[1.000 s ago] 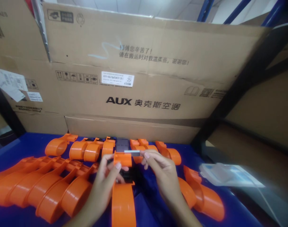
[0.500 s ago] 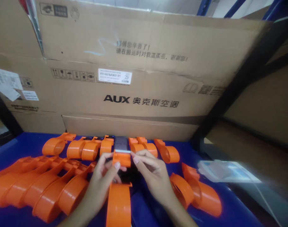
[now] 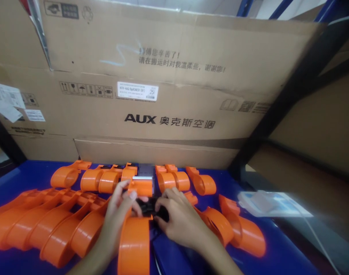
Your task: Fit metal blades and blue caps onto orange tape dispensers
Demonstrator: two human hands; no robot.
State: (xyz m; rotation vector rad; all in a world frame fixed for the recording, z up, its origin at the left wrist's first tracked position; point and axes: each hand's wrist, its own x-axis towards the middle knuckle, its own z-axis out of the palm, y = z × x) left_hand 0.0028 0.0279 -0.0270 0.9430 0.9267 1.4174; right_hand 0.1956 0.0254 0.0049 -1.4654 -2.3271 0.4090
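My left hand (image 3: 121,204) is closed on the head of an orange tape dispenser (image 3: 141,188), thumb on the near face. A serrated silver blade (image 3: 142,178) runs along its top edge. The dispenser's wide round body (image 3: 134,244) hangs down toward me. Just right of the head, my right hand (image 3: 177,214) has its fingers curled by a black part (image 3: 147,206); what lies between its fingertips is hidden. Several like orange dispensers lie to the left (image 3: 60,229), and others to the right (image 3: 250,236).
A back row of orange dispensers (image 3: 90,179) lies along the blue tabletop (image 3: 28,263). Behind it stands a big cardboard panel (image 3: 174,149). A dark metal post (image 3: 266,118) rises on the right, near a white-and-blue packet (image 3: 272,204).
My left hand has shifted the dispenser slightly left. My right hand has left the blade's right end and moved down, its fingers now curled beside the black part.
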